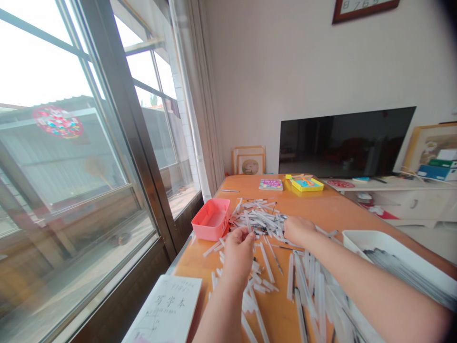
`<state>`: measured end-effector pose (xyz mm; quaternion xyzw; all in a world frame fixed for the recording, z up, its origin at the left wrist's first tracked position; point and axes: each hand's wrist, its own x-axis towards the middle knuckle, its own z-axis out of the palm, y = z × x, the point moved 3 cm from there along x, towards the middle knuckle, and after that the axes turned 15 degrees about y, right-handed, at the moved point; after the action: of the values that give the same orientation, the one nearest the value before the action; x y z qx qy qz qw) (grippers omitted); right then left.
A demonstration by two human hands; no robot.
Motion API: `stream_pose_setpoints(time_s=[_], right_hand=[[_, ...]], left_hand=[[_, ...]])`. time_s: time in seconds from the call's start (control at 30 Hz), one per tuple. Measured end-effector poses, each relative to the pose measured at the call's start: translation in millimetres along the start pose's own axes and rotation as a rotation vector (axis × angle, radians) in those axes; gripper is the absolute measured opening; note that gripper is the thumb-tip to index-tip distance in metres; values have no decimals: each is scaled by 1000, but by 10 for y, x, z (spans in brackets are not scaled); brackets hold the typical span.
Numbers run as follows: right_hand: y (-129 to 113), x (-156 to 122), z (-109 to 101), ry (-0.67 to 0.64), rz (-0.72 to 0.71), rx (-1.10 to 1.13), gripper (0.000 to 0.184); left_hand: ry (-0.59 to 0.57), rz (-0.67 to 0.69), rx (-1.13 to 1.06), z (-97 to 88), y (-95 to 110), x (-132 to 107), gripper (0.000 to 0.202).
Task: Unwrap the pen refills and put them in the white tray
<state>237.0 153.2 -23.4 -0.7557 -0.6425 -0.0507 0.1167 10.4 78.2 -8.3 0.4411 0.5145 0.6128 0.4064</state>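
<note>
One translucent pen tube (247, 218), likely light, stiff, slick and best held mid-barrel, is pinched in the left hand (238, 248) at three o'clock from the pink basket (209, 233), while the grip of the right hand (299, 230) cannot be told.

Transl. pen tubes (262, 220), jumbled pile

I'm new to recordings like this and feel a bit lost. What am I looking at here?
There is no machine here: a camera worn on a person's head looks forward and down at their two bare hands. The left hand holds a pale tube by a loose pile of similar pieces. The right hand is at the pile's right edge; its grip is unclear. Also on the table are a pink box, a white tray of thin dark rods and a notebook.
</note>
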Motion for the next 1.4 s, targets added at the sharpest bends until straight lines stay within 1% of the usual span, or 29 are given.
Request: stream_pose_setpoints(time_s=[0.2, 0.3, 0.37, 0.43, 0.53, 0.6, 0.63, 0.7, 0.73, 0.77, 0.8, 0.93, 1.13, 1.27, 1.4], right_hand=[[12, 4, 12, 31, 65, 37, 23], [37, -11, -45, 44, 83, 129, 15], [60, -45, -114, 49, 79, 233, 9], [84, -117, -206, 45, 75, 371, 6], [110, -318, -379, 15, 71, 603, 16], [122, -503, -504, -24, 70, 778, 24], [127, -605, -562, -55, 86, 899, 26], [135, -810, -655, -155, 176, 1231, 25], [139, -906, -691, -192, 221, 1353, 24], [143, -995, -719, -217, 258, 1440, 23], [147, -1073, -738, -227, 279, 1479, 22], [158, -1276, -721, -237, 300, 1517, 19], [196, -1327, -578, -229, 295, 1511, 16], [211, -1327, -538, -179, 332, 1508, 15], [252, -1299, -609, -141, 331, 1549, 14]], left_hand=[[-17, 39, 38, 11, -22, -19, 20], [-21, 36, 39, 15, -35, -14, 19], [-29, 36, 34, 23, -38, -13, 19], [-43, 42, 26, 39, -29, -25, 19], [-83, 27, 2, 91, 8, -88, 18], [-149, -8, -30, 153, 49, -167, 17], [-196, -28, -50, 192, 75, -216, 18], [-293, -52, -97, 269, 140, -325, 19], [-333, -57, -122, 303, 176, -380, 20], [-368, -59, -148, 333, 212, -432, 21], [-402, -61, -173, 359, 245, -480, 23], [-503, -88, -229, 426, 315, -610, 32], [-560, -54, -169, 473, 266, -656, 32], [-562, -30, -160, 503, 229, -661, 32], [-522, 21, -86, 496, 179, -614, 30]])
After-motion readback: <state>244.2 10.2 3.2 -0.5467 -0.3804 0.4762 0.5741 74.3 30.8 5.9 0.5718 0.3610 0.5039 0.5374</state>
